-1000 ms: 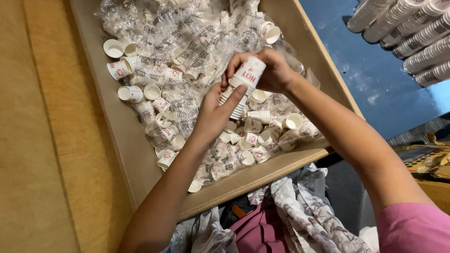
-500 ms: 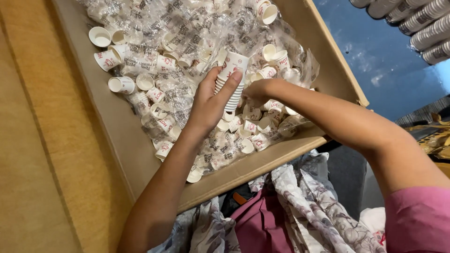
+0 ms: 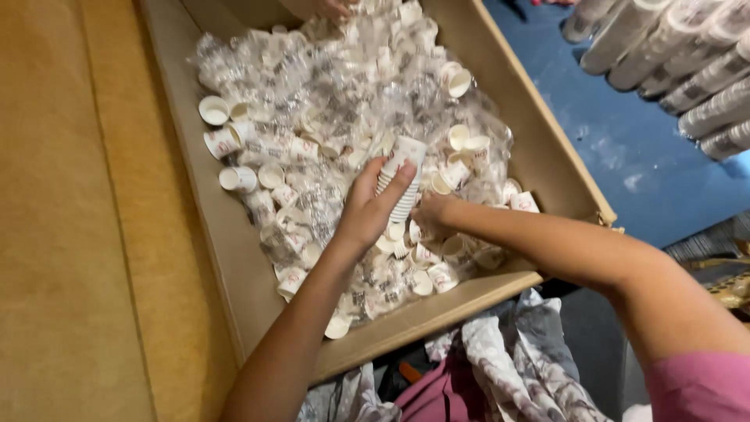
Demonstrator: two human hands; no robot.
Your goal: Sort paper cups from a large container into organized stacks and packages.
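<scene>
Left hand (image 3: 367, 211) grip closed round nested stack of small white paper cups (image 3: 401, 176), above cardboard box (image 3: 234, 258). Right hand (image 3: 433, 215) buried among loose cups (image 3: 437, 273) just beside; its grip unclear.

- The cardboard box (image 3: 234, 258) lies at picture centre, filled with loose paper cups (image 3: 269, 176) and plastic wrappers (image 3: 344, 86).
- The stack of nested cups (image 3: 402, 184) sits over the box's middle, in the left hand (image 3: 367, 207).
- The right hand (image 3: 433, 215) lies at 3 o'clock of that stack, among the cups.
- Long cup stacks (image 3: 680, 55) lie outside the box, at 2 o'clock.
- Patterned cloth (image 3: 500, 367) lies below the box, at 6 o'clock.
</scene>
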